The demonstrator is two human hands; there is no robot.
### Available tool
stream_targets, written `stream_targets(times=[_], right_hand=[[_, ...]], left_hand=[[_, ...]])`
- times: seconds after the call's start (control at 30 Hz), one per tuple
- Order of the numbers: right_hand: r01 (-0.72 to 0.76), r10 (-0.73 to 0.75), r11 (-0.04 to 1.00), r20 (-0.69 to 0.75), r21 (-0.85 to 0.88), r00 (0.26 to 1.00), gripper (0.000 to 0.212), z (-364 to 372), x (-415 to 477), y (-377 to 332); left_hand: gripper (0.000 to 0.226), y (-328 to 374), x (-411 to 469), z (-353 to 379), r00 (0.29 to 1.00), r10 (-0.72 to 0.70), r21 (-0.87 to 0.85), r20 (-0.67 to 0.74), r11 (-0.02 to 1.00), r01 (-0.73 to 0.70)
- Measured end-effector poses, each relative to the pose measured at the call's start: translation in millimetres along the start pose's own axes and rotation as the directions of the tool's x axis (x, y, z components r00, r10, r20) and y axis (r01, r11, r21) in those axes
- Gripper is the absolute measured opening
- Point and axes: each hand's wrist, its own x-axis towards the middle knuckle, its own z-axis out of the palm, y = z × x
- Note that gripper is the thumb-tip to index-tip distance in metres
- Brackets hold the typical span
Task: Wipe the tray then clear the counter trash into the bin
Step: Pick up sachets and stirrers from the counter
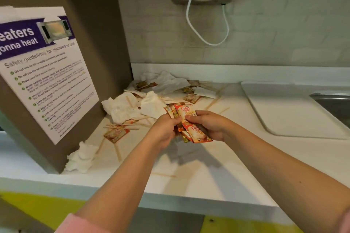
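**Trash being gathered; most of the counter not yet cleared**

A bundle of Coffee mate sachets [186, 119] is held above the counter [208, 166] by both hands. The left hand [166, 128] is curled round the left side of the bundle, and the right hand [208, 125] pinches it from the right, thumb on top. Several sachets are fanned between the two hands.

The white tray [284, 111] lies flat on the counter at the right, just beside the sink [335, 104], well apart from the litter. Nothing is seen on it and its surface looks clean, so the wiping step is judged to be done. This cannot be confirmed, since no cloth is in view.

The clearing step is judged to be at an early stage. Much trash is left in the corner beside the brown cabinet panel bearing the microwave safety notice [45, 73]:

- crumpled tissues [121, 108] heaped toward the back wall
- wooden stir sticks [123, 126] scattered across the surface
- loose sachets, one lying flat [116, 135] near the sticks and others at the back
- a tissue wad [81, 159] near the front edge

Brownish stains are also seen on the counter under the litter. The bin is not in view, so nothing can be said about what has been dropped into it.
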Motion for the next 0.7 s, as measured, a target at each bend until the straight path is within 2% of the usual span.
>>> stream_targets(times=[0.23,0.37,0.47,0.7], right_hand=[[0.036,-0.036,0.999,0.001,0.009,0.999,0.023,-59,-82,37],[-0.019,0.018,1.0,-0.024,-0.012,1.0,0.02,-99,-129,64],[-0.059,0.059,0.998,0.015,-0.026,0.998,0.012,-127,-166,82],[-0.141,0.145,0.989,0.094,-0.043,0.985,0.018,-181,-243,129]], left_hand=[[0.028,-42,-48,84,0.999,-0.003,-0.026,0.033,1.0,0.004],[0.026,-76,-73,125,0.995,-0.062,0.016,0.078,0.998,0.061],[0.024,-101,-90,153,0.985,-0.091,0.079,0.149,0.994,0.08],[0.015,-156,-124,215,0.913,-0.209,0.192,0.351,0.97,0.148]])
